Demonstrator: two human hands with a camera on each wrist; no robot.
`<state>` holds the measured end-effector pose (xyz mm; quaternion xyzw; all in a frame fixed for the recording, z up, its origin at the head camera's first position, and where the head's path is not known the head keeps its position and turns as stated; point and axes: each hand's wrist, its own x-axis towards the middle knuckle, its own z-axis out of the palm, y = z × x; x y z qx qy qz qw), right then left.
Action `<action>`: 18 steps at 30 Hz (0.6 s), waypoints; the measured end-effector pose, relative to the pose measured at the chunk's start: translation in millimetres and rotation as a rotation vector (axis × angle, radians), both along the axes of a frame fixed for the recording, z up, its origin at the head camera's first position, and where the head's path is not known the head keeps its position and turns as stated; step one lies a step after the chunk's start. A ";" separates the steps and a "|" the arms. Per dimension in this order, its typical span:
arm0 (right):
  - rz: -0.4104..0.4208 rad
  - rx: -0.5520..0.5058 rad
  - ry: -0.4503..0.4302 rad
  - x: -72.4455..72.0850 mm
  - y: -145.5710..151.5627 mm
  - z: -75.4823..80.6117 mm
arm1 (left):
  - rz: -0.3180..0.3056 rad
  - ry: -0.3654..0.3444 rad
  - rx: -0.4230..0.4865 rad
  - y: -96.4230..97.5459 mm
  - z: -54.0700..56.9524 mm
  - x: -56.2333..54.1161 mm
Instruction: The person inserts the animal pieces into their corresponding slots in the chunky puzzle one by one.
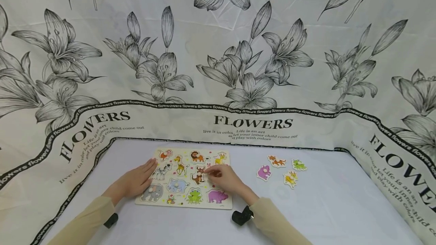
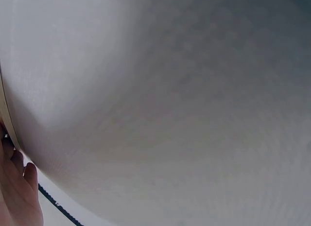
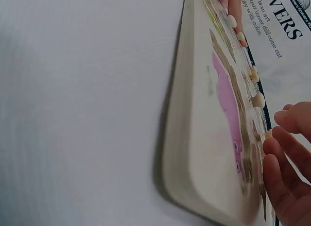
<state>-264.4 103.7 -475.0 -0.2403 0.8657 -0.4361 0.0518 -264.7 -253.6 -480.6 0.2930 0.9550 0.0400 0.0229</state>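
A light wooden knob puzzle board (image 1: pixel 156 204) with printed animals lies on the table. My left hand (image 1: pixel 137 180) rests along its left edge, fingers fairly straight; in the left wrist view, part of that hand (image 2: pixel 19 194) shows beside the board's edge. Over the right half, my right hand (image 1: pixel 225 179) has its fingers bent and its fingertips at the knob of a brown animal piece (image 1: pixel 197 177), which sits at the board's surface. From the right wrist, the thumb and fingers (image 3: pixel 286 172) appear close around a small knob; the exact contact is partly hidden.
Right of the board lie loose animal pieces: an orange fox-like one (image 1: pixel 276 161), a green frog (image 1: pixel 299 164), a purple hippo (image 1: pixel 263 172) and a yellow horned animal (image 1: pixel 290 179). White flower-printed cloth (image 1: pixel 184 127) rises behind the white tabletop (image 1: pixel 327 207).
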 end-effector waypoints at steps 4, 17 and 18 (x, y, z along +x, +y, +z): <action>-0.032 0.009 0.018 0.3 9.8 2.0 | 0.002 0.002 0.003 0.3 -0.4 -0.2; -0.195 -0.010 0.096 -0.2 50.5 6.3 | 0.000 0.008 0.005 0.0 -0.7 0.0; -0.212 -0.007 0.094 -0.1 54.0 7.2 | -0.001 0.008 0.009 -0.1 -0.6 0.1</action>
